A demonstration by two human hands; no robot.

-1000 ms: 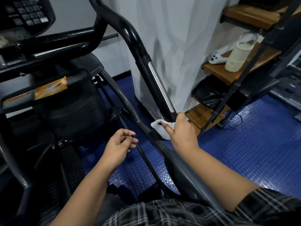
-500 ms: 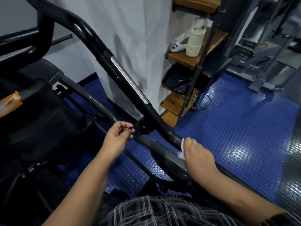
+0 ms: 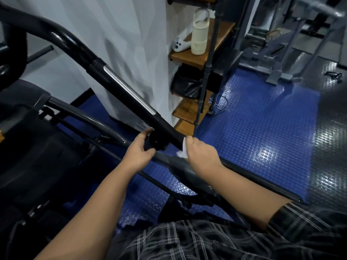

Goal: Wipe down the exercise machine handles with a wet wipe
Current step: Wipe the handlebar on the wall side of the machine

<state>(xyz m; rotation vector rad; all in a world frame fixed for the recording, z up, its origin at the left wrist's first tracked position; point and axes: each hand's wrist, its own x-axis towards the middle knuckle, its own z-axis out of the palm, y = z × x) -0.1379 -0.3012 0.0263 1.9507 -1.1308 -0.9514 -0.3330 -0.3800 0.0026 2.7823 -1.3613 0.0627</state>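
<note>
A black exercise machine handle (image 3: 120, 87) with a silver strip runs diagonally from upper left down to the middle. My right hand (image 3: 201, 156) grips a white wet wipe (image 3: 183, 150) against the handle's lower end. My left hand (image 3: 139, 152) curls round the black joint (image 3: 156, 142) at the bottom of that handle, right beside the wipe. A grey bar (image 3: 187, 170) continues below both hands toward my lap.
A white curtain (image 3: 131, 44) hangs behind the handle. A wooden shelf rack (image 3: 206, 59) holds a cream bottle (image 3: 200, 38) and a white controller (image 3: 179, 45). Blue studded floor mat (image 3: 262, 128) lies to the right, with other grey machines (image 3: 291, 53) beyond.
My right hand slid the wipe down off the handle to the grey bar, then back up to the handle's lower end. My left hand moved from a thin rod onto the joint.
</note>
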